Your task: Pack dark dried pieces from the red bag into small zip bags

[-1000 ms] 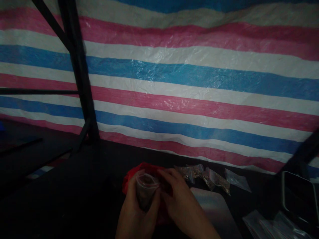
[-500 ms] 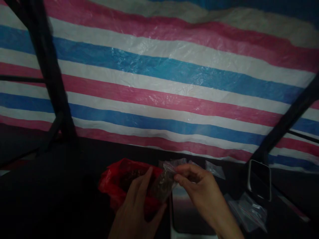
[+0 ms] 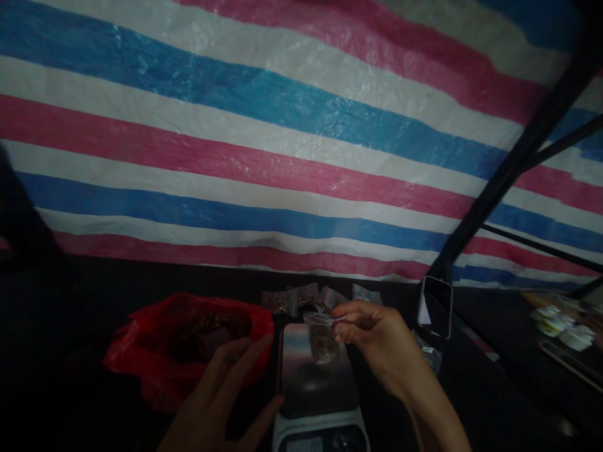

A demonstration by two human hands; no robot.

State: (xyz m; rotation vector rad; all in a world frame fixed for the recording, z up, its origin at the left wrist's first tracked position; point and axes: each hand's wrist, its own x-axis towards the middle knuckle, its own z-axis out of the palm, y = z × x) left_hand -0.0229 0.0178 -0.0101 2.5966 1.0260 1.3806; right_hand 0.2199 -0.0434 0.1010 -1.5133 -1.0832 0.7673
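A small clear zip bag (image 3: 323, 344) with some brownish dried pieces at its bottom hangs from my right hand (image 3: 384, 342), pinched at the top edge between thumb and fingers. Under it is a kitchen scale (image 3: 316, 392) with a metal plate and a display at the front; whether the bag touches the plate I cannot tell. My left hand (image 3: 217, 402) is open, fingers spread, between the scale and a red plastic bag (image 3: 129, 351). Dark brown dried pieces (image 3: 211, 329) fill the inside of the red bag.
Several filled zip bags (image 3: 277, 302) lie in a row behind the scale, with a clear bag (image 3: 366, 294) at their right. A phone (image 3: 439, 307) leans by a dark frame pole (image 3: 490, 194). White containers (image 3: 577, 337) stand far right. A striped tarp (image 3: 264, 150) closes the back.
My right hand has brought the zip bag away from the red bag and over the scale plate. My left hand has drawn back toward the lower left. The view has turned right.
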